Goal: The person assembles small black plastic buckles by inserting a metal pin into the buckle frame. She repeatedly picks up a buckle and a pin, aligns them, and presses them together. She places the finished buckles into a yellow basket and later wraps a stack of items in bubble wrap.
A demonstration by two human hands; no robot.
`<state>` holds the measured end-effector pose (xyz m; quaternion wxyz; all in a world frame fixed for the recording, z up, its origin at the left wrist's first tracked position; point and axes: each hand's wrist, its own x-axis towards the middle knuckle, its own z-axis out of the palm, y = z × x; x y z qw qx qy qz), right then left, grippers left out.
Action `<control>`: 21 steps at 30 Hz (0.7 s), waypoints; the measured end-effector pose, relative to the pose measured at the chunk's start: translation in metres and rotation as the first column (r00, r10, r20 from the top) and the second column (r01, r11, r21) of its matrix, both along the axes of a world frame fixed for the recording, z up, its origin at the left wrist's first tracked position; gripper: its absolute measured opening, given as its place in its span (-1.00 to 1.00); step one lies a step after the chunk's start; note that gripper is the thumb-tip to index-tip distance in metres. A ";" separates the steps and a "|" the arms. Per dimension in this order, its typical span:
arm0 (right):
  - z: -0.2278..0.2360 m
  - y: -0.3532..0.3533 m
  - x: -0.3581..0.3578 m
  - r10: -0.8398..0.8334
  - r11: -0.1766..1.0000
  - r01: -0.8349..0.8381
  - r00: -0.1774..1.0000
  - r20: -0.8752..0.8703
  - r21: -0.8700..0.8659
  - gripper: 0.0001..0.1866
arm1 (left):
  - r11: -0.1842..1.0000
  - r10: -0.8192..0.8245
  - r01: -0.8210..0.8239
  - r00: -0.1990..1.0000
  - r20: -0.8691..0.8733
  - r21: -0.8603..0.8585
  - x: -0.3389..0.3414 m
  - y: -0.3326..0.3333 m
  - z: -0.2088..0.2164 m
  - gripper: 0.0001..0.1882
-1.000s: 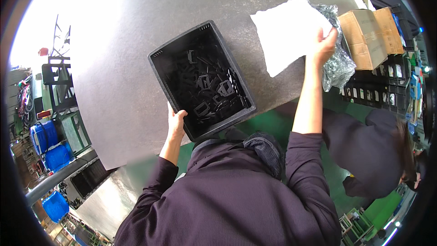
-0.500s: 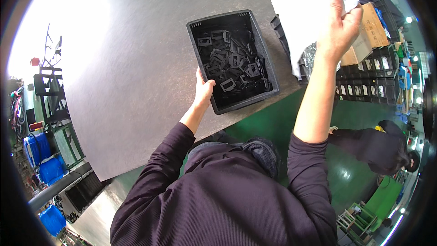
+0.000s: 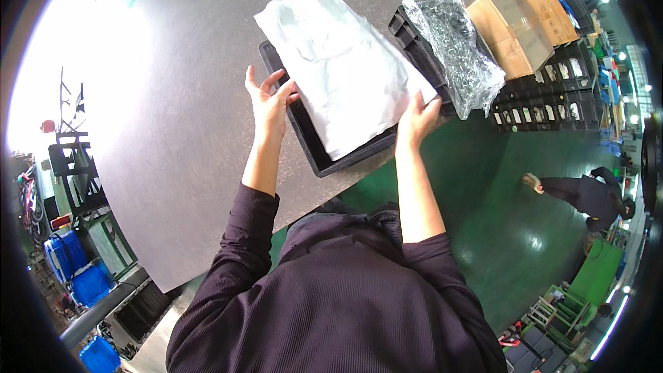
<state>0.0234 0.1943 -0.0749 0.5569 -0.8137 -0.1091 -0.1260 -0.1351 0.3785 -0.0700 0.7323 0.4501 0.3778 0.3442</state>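
Note:
A white sheet (image 3: 345, 69) lies over a black plastic bin (image 3: 304, 137) on the grey table, hiding what is inside. The bin's left edge and near corner show past it. My right hand (image 3: 418, 121) grips the sheet's right corner between thumb and fingers, above the bin's near right side. At the left rim my left hand (image 3: 269, 105) is open, its fingers spread beside the sheet's edge. Whether its fingertips touch the sheet, I cannot tell.
Right of the bin, a clear plastic bag (image 3: 461, 52) lies over another black crate (image 3: 414, 40). Beyond it are cardboard boxes (image 3: 511, 31) and stacked black trays (image 3: 545, 100). The table (image 3: 186, 138) extends left. Another person (image 3: 583, 197) is on the green floor at right.
My right hand has brought the white sheet leftward from the right side over the bin, covering the black plastic parts in it. My left hand has let go of the bin's rim and moved up.

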 end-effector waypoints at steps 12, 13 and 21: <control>-0.048 -0.036 -0.018 0.155 0.802 -0.032 0.976 0.156 -0.597 -0.74 | 0.898 0.059 0.229 0.783 -0.619 0.376 -0.005 -0.006 -0.028 -0.28; -0.047 -0.037 -0.018 0.170 0.767 -0.055 0.978 0.119 -0.639 -0.69 | 0.884 0.082 0.244 0.756 -0.649 0.397 -0.005 -0.007 -0.027 -0.29; -0.053 -0.062 -0.041 0.163 0.987 -0.110 0.622 -0.766 0.120 -0.08 | 0.989 0.017 -0.056 0.961 -0.275 -0.135 -0.014 -0.015 -0.078 -0.27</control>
